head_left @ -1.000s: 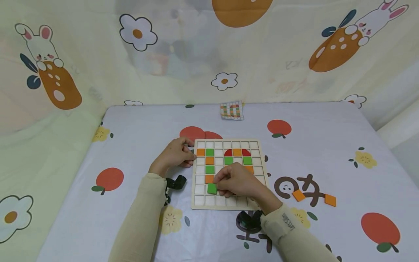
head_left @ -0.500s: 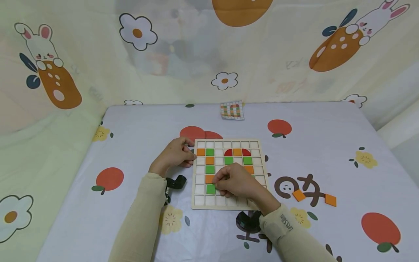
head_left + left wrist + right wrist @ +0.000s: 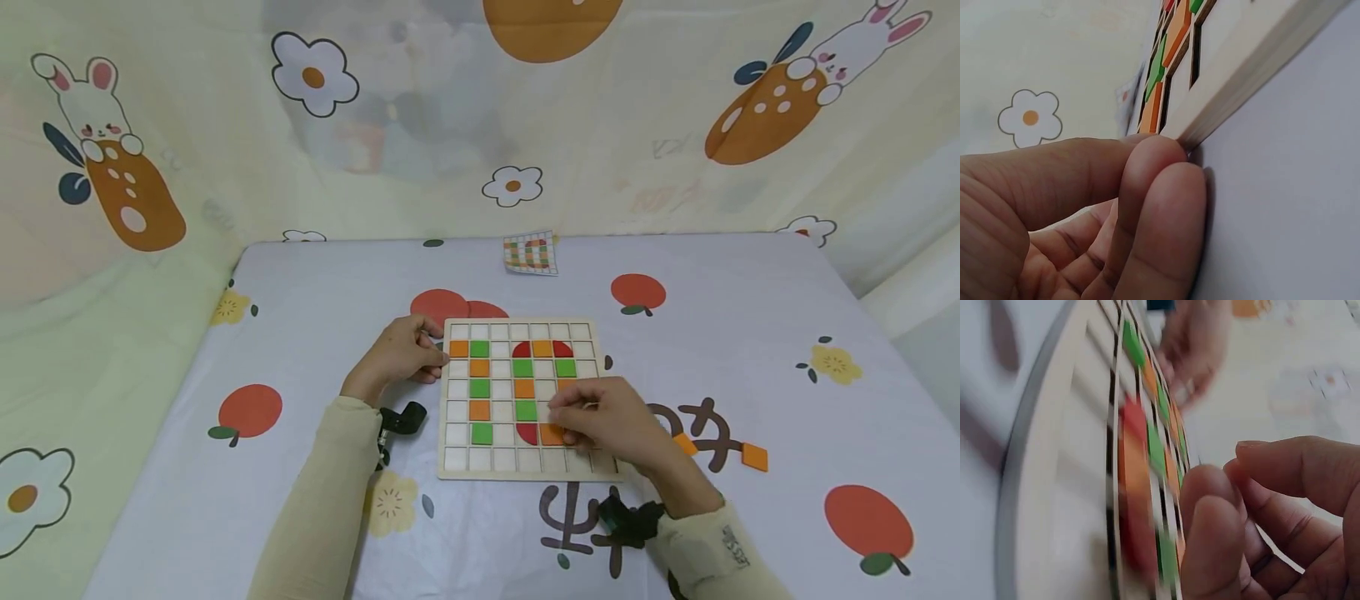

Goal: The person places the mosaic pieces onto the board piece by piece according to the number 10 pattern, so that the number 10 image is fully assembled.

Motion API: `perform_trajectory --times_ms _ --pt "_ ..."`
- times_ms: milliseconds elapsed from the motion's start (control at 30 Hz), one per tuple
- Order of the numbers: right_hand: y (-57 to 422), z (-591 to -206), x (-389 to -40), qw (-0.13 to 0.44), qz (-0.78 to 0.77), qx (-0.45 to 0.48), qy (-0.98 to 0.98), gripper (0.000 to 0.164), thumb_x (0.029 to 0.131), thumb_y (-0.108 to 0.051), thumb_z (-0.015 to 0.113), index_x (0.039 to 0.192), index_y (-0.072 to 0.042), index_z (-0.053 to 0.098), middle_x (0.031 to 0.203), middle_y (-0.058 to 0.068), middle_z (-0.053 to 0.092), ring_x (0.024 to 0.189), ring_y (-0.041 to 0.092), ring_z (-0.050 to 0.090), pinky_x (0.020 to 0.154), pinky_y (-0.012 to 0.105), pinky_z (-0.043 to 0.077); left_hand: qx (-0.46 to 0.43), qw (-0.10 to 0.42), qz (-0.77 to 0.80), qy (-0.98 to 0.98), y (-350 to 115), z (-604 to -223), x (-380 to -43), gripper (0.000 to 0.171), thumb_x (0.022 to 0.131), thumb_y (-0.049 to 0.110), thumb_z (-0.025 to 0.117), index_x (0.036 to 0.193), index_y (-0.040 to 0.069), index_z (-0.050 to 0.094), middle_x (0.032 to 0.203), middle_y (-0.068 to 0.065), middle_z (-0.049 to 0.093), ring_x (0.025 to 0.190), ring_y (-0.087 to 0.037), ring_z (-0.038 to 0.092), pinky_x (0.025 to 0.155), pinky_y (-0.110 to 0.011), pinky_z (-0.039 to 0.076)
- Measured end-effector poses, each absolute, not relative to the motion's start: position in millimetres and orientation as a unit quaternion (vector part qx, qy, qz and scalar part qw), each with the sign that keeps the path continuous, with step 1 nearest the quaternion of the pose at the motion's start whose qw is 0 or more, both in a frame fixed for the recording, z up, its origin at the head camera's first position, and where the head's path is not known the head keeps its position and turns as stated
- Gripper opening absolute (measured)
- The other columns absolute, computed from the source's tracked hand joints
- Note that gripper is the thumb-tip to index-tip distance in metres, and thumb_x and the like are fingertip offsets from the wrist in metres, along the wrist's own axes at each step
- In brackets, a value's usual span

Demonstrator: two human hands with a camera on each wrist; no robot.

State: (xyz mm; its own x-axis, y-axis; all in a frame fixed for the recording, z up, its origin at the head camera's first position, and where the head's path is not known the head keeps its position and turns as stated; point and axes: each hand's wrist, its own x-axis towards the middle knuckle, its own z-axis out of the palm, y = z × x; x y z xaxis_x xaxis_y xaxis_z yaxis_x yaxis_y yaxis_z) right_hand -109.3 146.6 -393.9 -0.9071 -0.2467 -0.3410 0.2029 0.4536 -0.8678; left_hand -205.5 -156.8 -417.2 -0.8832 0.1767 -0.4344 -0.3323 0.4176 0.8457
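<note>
A wooden grid board (image 3: 459,459) lies flat, with green (image 3: 482,433), orange (image 3: 479,410) and red tiles set in some of its squares. My left hand (image 3: 397,354) holds the board by its left edge near the far corner; in the left wrist view the fingertips (image 3: 1172,200) meet at the wooden rim. Over the board's right side hovers my right hand (image 3: 611,421), fingers loosely bent and holding nothing. In the right wrist view its fingertips (image 3: 1213,525) are close above the tiles. This hand hides some squares at the board's right.
Two loose orange tiles lie to the right of the board, one (image 3: 754,457) in full view and the other (image 3: 683,442) partly behind my right hand. A small patterned card (image 3: 530,253) lies at the table's far edge. A printed cloth covers the table (image 3: 322,292).
The green tile at the lower left of the board, tilted before, now lies flat in its square. My right hand has let go of it and moved right. My left hand stays put.
</note>
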Motion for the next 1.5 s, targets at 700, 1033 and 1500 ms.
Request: perform_trajectory --times_ms 700,1033,1500 --pt "268.9 -410.3 -65.8 0.139 -0.381 0.151 0.902 0.039 0.089 -0.031 0.083 0.11 -0.001 0.072 0.071 0.003 0.064 0.06 0.018 0.058 0.052 0.031 0.049 -0.048 0.236 0.542 0.805 -156.5 -418.8 -206.5 0.037 0.092 0.001 0.077 0.124 0.0 0.058 0.092 -0.011 0.06 0.068 -0.016 0.069 0.064 -0.027 0.063" --pt "258.8 -407.3 -64.9 0.137 -0.364 0.135 0.911 0.025 0.087 -0.019 0.083 0.101 -0.001 0.073 0.077 0.003 0.068 0.066 0.019 0.058 0.052 0.029 0.05 -0.049 0.233 0.544 0.805 -156.8 -419.7 -205.4 0.037 0.092 0.001 0.077 0.123 0.001 0.058 0.092 -0.012 0.06 0.067 -0.017 0.069 0.064 -0.027 0.063" --pt "238.5 -405.9 -73.8 0.177 -0.524 0.089 0.828 0.025 0.092 -0.007 0.077 0.11 0.009 0.07 0.096 0.01 0.075 0.074 0.016 0.069 0.068 0.029 0.064 -0.05 0.234 0.546 0.803 -156.5 -419.2 -205.3 0.036 0.092 0.001 0.077 0.122 0.001 0.057 0.093 -0.012 0.06 0.067 -0.017 0.069 0.064 -0.027 0.063"
